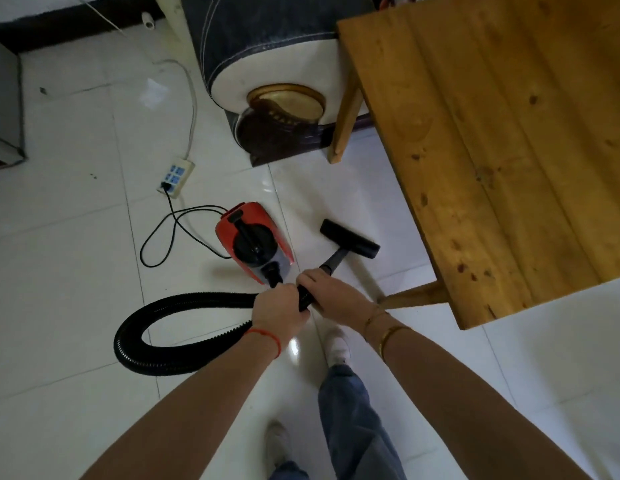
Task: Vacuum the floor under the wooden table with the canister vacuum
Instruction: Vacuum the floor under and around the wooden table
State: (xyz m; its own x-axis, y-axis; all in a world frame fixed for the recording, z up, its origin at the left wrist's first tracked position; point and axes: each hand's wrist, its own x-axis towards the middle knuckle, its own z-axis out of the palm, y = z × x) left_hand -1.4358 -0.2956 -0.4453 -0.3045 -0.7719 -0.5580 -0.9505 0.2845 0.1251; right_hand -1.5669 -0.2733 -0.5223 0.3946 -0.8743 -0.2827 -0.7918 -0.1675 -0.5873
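Now the wooden counter (pixel 509 140) lies ahead to my right, and the floor (pixel 398 216) under it is uncleaned. Both hands grip the hose (pixel 170 306), right hand (pixel 331 292) nearer; the wand points up-right to the floor head (pixel 350 239) just short of the edge.

Vacuum (pixel 255 242) left of table (pixel 509 140)
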